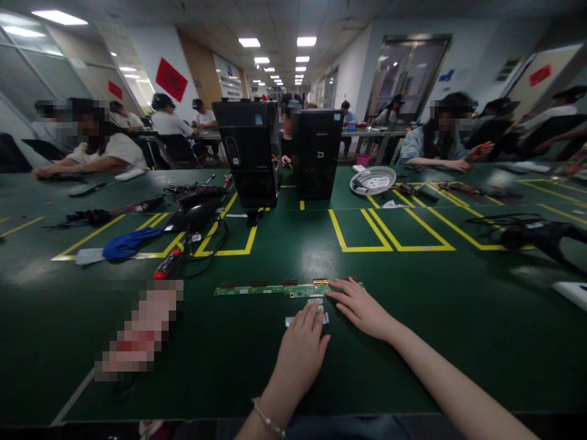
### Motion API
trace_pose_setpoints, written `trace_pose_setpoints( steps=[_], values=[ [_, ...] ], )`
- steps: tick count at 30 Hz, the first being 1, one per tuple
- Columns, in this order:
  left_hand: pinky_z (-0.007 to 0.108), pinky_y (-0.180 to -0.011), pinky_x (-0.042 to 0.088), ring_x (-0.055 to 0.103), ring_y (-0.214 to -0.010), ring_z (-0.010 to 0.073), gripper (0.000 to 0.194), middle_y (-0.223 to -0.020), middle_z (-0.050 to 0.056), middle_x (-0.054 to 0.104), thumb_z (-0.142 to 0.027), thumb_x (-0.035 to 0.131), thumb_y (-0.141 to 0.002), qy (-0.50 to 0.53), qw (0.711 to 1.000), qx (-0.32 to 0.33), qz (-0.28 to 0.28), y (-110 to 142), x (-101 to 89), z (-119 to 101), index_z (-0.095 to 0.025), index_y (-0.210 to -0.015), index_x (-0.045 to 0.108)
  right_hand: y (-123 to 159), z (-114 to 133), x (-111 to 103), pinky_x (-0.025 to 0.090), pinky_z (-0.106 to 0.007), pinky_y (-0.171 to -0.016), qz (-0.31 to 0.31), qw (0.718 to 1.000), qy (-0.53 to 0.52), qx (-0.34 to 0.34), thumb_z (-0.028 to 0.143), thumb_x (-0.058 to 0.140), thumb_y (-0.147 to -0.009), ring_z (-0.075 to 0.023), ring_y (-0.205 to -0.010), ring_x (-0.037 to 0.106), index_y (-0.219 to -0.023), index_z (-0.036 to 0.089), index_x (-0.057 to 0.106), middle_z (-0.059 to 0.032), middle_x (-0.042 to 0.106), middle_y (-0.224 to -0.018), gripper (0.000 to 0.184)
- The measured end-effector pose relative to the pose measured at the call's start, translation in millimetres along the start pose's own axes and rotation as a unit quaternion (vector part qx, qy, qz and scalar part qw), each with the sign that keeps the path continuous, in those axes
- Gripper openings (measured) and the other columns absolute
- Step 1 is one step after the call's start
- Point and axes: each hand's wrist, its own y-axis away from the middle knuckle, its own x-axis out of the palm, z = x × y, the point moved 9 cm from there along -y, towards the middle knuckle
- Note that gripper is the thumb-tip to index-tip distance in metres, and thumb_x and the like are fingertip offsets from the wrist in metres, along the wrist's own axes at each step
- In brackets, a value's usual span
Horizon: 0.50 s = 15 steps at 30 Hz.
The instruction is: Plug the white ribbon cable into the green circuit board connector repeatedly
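Observation:
A long, narrow green circuit board [257,291] lies crosswise on the green table in front of me. My right hand [362,307] rests at the board's right part, fingers stretched out and apart, fingertips touching its edge. Just below the board, my left hand [303,336] lies palm down with its fingers extended over a small silvery-grey piece [290,321]. The fingers cover part of that piece, so its kind does not show. Neither hand is wrapped round anything.
Two black computer towers [250,153] stand at the table's middle. Left lie a red-and-black screwdriver [168,264], a blue glove [131,242], black cables and a blurred-out item [142,330]. A white basket [373,181] sits at back right. Several people work around the room.

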Motion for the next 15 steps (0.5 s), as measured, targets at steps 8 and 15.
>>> trace_pose_setpoints(
  steps=[8, 15],
  values=[
    [0.045, -0.106, 0.042, 0.047, -0.129, 0.0284, 0.04, -0.138, 0.015, 0.054, -0.022, 0.046, -0.096, -0.002, 1.0, 0.027, -0.002, -1.8, 3.5, 0.3, -0.008, -0.134, 0.05, 0.6, 1.9, -1.9, 0.026, -0.051, -0.113, -0.013, 1.0, 0.006, -0.01, 0.031, 0.04, -0.097, -0.0215, -0.135, 0.037, -0.134, 0.028, 0.053, -0.0078, 0.045, -0.143, 0.039],
    [0.045, -0.108, 0.039, 0.045, -0.131, 0.0286, 0.042, -0.141, 0.015, 0.051, -0.023, 0.046, -0.096, 0.003, 1.0, 0.03, 0.008, -3.3, 5.7, 0.9, -0.005, -0.135, 0.049, 0.4, 0.3, 0.1, 0.025, -0.052, -0.113, -0.005, 1.0, 0.004, -0.005, 0.033, 0.039, -0.097, -0.022, -0.136, 0.036, -0.135, 0.029, 0.052, -0.0068, 0.044, -0.144, 0.04]
  ],
)
